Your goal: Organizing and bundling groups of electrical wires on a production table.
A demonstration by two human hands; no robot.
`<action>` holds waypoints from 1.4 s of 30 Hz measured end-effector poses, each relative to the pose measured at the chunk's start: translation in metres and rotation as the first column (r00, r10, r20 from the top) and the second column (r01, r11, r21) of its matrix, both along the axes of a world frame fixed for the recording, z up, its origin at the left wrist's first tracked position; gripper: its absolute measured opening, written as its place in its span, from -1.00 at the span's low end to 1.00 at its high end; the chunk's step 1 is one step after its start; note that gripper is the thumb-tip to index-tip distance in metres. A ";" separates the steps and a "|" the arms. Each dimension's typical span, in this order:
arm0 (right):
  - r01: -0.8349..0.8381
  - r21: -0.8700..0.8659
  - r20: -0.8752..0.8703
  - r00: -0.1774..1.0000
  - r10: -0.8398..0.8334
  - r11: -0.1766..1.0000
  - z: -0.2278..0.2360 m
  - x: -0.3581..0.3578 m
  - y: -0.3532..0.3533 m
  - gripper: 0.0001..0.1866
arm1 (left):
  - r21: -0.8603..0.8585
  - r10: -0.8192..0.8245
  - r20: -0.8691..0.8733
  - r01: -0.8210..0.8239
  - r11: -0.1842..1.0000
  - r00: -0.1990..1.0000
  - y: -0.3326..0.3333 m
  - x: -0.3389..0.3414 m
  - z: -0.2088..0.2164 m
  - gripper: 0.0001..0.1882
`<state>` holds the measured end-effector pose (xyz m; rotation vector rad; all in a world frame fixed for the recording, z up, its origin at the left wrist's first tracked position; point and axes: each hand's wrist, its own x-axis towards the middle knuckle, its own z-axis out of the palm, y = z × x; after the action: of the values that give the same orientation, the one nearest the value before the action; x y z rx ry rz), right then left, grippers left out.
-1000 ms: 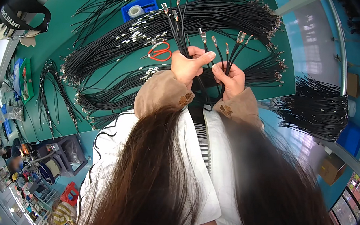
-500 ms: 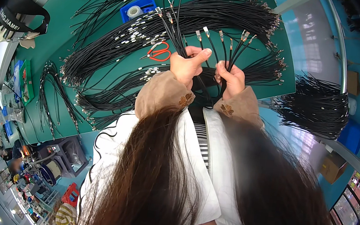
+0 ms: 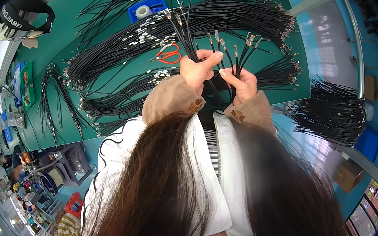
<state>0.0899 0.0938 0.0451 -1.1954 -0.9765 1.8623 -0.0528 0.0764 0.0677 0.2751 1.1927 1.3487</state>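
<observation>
My left hand (image 3: 197, 72) is closed around several black cables (image 3: 185, 40), whose metal terminals stick up past the thumb. Close beside it on the right, my right hand (image 3: 245, 85) grips another few black cables (image 3: 243, 59) between thumb and fingers, their terminal ends fanned out above the fist. Some cable ends rise between the two hands, and I cannot tell which hand holds each of those. Below the fists the cables hang down toward my lap, partly hidden by my sleeves. Left of my left hand, red-handled scissors (image 3: 171, 56) lie on the green table (image 3: 66, 127).
A large bundle of black cables (image 3: 97, 61) curves across the table, with smaller bundles around it. Behind it sits a blue bin (image 3: 157, 3) holding a white roll (image 3: 142, 12). More cables (image 3: 329, 110) hang over a metal rail at the right. A green tray (image 3: 28, 85) stands at the left edge.
My right thumb has moved left toward my left hand, and the cables in my right hand have shifted slightly left. My left hand keeps nearly the same place.
</observation>
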 end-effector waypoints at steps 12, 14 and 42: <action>-0.012 -0.180 -0.100 0.995 -0.006 0.984 0.005 -0.003 -0.001 -0.87 | -0.005 0.004 0.032 -0.004 1.000 0.999 -0.001 -0.003 -0.004 -0.78; -0.006 -0.201 -0.098 0.995 -0.014 0.980 0.003 -0.003 -0.001 -0.87 | -0.018 -0.021 0.023 0.022 1.000 1.000 -0.001 -0.004 -0.004 -0.79; 0.189 -0.002 -0.072 0.979 -0.189 0.982 -0.005 -0.003 0.001 -0.87 | -0.023 0.017 0.037 -0.016 1.000 0.999 0.004 -0.003 -0.006 -0.85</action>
<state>0.0870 0.0947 0.0403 -1.1680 -0.7982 1.7392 -0.0555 0.0802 0.0621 0.2235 1.1811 1.3486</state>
